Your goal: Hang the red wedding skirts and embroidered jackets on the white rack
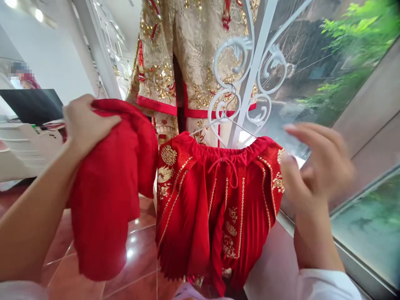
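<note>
My left hand (89, 121) grips a folded red cloth garment (106, 196) that hangs down below it. In front of me a red pleated skirt (200, 208) with gold embroidery and a drawstring waist hangs from a thin wire hanger (229, 118). The hanger's hook is caught on the scrollwork of a white metal stand (250, 71). My right hand (318, 162) is raised beside the skirt's right end, slightly blurred, its thumb and fingers apart with nothing between them. Whether its thumb touches the skirt's edge I cannot tell.
Behind the stand hangs a cream and gold sequined garment (200, 58) with red trim. A window (359, 75) with greenery outside runs along the right. At left are a dark monitor (33, 106), a white desk (28, 146) and a person (25, 77). Reddish tiles (137, 258) cover the floor.
</note>
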Demonstrator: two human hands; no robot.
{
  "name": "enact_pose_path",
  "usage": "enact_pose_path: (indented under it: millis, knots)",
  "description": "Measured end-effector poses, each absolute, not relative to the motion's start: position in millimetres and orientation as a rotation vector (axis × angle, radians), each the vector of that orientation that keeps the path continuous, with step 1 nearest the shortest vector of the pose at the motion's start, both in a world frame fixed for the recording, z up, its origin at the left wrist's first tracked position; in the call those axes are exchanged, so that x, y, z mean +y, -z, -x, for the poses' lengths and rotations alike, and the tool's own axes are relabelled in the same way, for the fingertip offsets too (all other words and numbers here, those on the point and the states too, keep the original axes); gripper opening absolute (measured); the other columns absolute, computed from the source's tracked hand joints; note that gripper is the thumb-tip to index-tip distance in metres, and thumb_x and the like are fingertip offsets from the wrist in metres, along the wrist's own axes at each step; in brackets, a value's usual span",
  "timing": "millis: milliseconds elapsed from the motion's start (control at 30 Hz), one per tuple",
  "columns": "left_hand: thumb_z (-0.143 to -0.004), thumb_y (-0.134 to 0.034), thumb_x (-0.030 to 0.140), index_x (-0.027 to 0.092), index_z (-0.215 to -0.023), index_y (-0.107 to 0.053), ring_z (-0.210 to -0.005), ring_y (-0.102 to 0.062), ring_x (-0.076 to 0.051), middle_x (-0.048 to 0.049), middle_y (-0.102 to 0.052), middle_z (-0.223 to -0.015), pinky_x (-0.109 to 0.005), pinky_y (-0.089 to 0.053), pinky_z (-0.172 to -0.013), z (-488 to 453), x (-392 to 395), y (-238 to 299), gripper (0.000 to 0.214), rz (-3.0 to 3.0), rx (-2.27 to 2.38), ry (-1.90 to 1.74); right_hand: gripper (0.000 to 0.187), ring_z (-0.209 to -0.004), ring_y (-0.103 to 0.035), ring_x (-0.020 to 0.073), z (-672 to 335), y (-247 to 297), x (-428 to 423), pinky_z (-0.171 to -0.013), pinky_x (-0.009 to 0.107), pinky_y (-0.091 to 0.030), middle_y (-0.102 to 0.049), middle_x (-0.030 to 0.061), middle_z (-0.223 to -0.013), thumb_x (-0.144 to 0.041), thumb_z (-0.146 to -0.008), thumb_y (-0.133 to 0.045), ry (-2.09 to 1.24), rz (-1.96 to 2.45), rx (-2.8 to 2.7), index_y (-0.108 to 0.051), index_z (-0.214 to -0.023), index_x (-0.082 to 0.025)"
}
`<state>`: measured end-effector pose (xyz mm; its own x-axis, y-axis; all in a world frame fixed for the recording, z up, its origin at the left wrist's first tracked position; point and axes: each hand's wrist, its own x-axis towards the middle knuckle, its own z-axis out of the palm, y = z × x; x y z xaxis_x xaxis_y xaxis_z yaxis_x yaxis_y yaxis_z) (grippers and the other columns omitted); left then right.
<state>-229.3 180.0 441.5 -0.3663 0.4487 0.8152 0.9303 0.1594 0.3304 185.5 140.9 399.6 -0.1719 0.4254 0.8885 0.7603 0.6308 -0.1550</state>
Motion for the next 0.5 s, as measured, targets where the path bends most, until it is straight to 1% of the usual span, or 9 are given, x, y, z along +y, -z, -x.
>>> enact_pose_path:
  millis: [33, 67, 100, 167, 233, 300, 367, 433, 500]
  knots:
    - [-0.069, -0.058, 0.047, -0.005, -0.089, -0.060, -0.088, -0.057, -0.019, -0.0039, -0.063, -0.088, -0.034, -0.043, -0.087, 230, 197, -448, 0.056, 1.394, -1.884, 1.139, 0.040, -0.118, -0.046, 0.0265, -185, -409, 170, -0.103, 0.045, -0.033, -0.054, 0.0122, -0.123, -0.035, -0.091, -0.038, 0.456, 1.059, -1.727, -0.055, -0.121, -0.015]
    - [-0.070, -0.057, 0.047, -0.006, -0.090, -0.059, -0.088, -0.056, -0.018, -0.0040, -0.062, -0.089, -0.032, -0.042, -0.085, 230, 213, -453, 0.056, 1.502, -1.874, 1.136, 0.042, -0.112, -0.050, 0.0277, -186, -415, 198, -0.099, 0.046, -0.036, -0.060, 0.0139, -0.112, -0.038, -0.091, -0.037, 0.418, 1.204, -1.766, -0.059, -0.114, -0.010]
    - [-0.071, -0.057, 0.046, -0.006, -0.090, -0.059, -0.086, -0.055, -0.016, -0.0041, -0.062, -0.088, -0.030, -0.042, -0.083, 228, 229, -457, 0.055, 1.613, -1.864, 1.134, 0.046, -0.100, -0.057, 0.0261, -189, -419, 223, -0.092, 0.046, -0.040, -0.064, 0.0123, -0.095, -0.042, -0.091, -0.035, 0.269, 1.336, -1.859, -0.063, -0.105, -0.008]
    - [-0.072, -0.056, 0.043, -0.009, -0.088, -0.059, -0.079, -0.053, -0.012, -0.0038, -0.062, -0.083, -0.026, -0.041, -0.078, 220, 256, -460, 0.054, 1.843, -1.834, 1.098, 0.054, -0.073, -0.060, 0.0181, -193, -420, 260, -0.079, 0.038, -0.046, -0.058, 0.0040, -0.063, -0.048, -0.092, -0.030, -0.066, 1.402, -1.987, -0.067, -0.085, -0.009]
    - [-0.073, -0.055, 0.041, -0.009, -0.084, -0.060, -0.073, -0.051, -0.009, -0.0029, -0.060, -0.077, -0.024, -0.040, -0.074, 201, 278, -460, 0.051, 2.060, -1.827, 0.986, 0.058, -0.054, -0.052, 0.0107, -196, -418, 277, -0.066, 0.029, -0.047, -0.049, -0.0006, -0.051, -0.051, -0.091, -0.029, -0.339, 1.321, -2.035, -0.064, -0.068, -0.012]
    - [-0.071, -0.058, 0.036, -0.005, -0.078, -0.062, -0.070, -0.052, -0.010, -0.0016, -0.058, -0.071, -0.023, -0.041, -0.069, 175, 294, -458, 0.042, 2.301, -1.910, 0.769, 0.055, -0.048, -0.048, 0.0076, -198, -419, 282, -0.059, 0.024, -0.045, -0.053, -0.0002, -0.051, -0.052, -0.089, -0.034, -0.567, 1.259, -2.057, -0.062, -0.062, -0.013]
    - [-0.069, -0.061, 0.030, 0.001, -0.074, -0.064, -0.067, -0.055, -0.013, -0.0004, -0.057, -0.066, -0.023, -0.042, -0.065, 147, 304, -458, 0.029, 2.608, -2.029, 0.500, 0.050, -0.049, -0.051, 0.0076, -199, -428, 283, -0.057, 0.023, -0.045, -0.060, 0.0023, -0.058, -0.050, -0.086, -0.041, -0.844, 1.254, -2.106, -0.064, -0.065, -0.012]
    - [-0.065, -0.063, 0.026, 0.007, -0.072, -0.066, -0.065, -0.057, -0.015, 0.0001, -0.058, -0.061, -0.024, -0.043, -0.061, 123, 310, -460, 0.020, 2.926, -2.093, 0.231, 0.045, -0.055, -0.056, 0.0092, -198, -440, 289, -0.060, 0.023, -0.047, -0.066, 0.0048, -0.068, -0.050, -0.083, -0.048, -1.155, 1.233, -2.222, -0.068, -0.076, -0.010]
    - [-0.062, -0.066, 0.026, 0.010, -0.072, -0.067, -0.064, -0.058, -0.016, -0.0004, -0.060, -0.061, -0.024, -0.045, -0.059, 107, 313, -462, 0.019, 3.220, -2.023, -0.012, 0.042, -0.065, -0.061, 0.0112, -195, -451, 298, -0.065, 0.023, -0.048, -0.069, 0.0064, -0.078, -0.047, -0.077, -0.058, -1.404, 1.177, -2.402, -0.069, -0.088, -0.008]
